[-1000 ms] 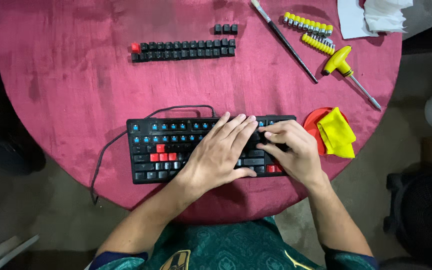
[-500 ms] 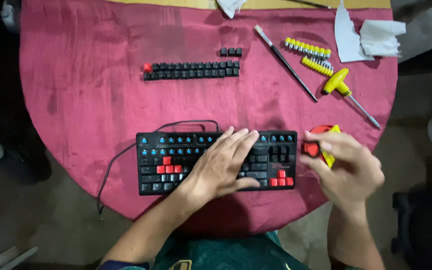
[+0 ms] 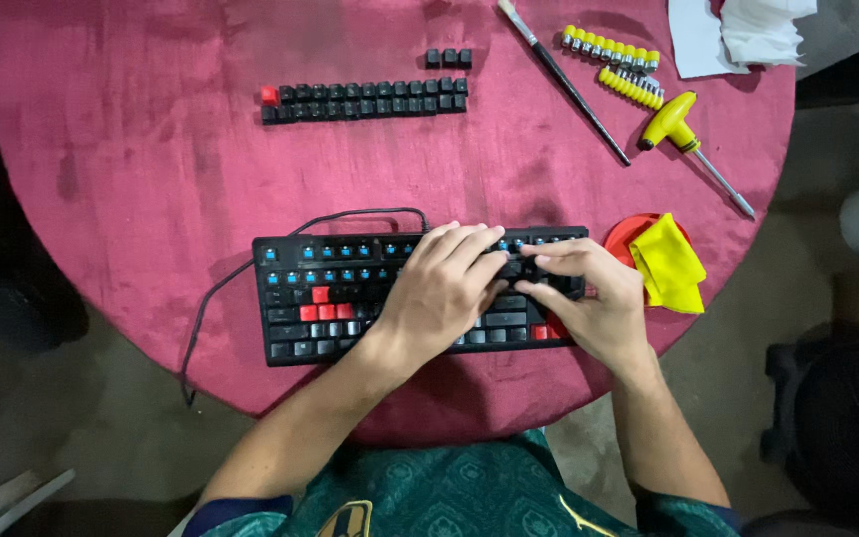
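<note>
A round table (image 3: 131, 179) with a dark red cloth stands on a grey floor. On it lie rows of loose black keycaps (image 3: 365, 97), a thin brush (image 3: 562, 80), a yellow screwdriver (image 3: 690, 139) and a yellow cloth (image 3: 668, 264). The black keyboard (image 3: 330, 298) sits near the table's front edge. Half a second ago the right hand (image 3: 589, 303) was off by the yellow cloth; now it is back on the keys. The left hand (image 3: 439, 288) lies flat on the keyboard, fingers spread. The right fingers curl down onto a key, but whether they pinch it cannot be told
</note>
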